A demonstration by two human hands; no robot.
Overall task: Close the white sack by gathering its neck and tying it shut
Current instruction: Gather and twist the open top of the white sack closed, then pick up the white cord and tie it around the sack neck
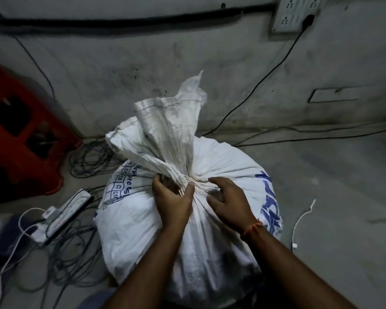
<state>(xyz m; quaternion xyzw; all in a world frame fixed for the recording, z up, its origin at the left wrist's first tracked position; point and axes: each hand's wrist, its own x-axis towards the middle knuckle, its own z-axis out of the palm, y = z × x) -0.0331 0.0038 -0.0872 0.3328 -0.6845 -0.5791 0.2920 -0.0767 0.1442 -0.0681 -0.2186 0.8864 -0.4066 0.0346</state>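
Two hands, left (pixel 173 200) and right (pixel 228 201), each grip clenched on sack (pixel 221 157) neck (pixel 188 179); tie indistinct

To your right of the white sack (pixel 221 166) the floor (pixel 332 175) lies open; on your left, tangled cables (pixel 80 259), a power strip (pixel 62 217) and what looks like a red crate (pixel 20 139) crowd it.

Grey concrete floor (pixel 321 197). On it: full white sack (pixel 221 166), red crate (pixel 20 139) left, power strip (pixel 65 215) amid tangled cables (pixel 76 264), loose white cord (pixel 301 219) right.
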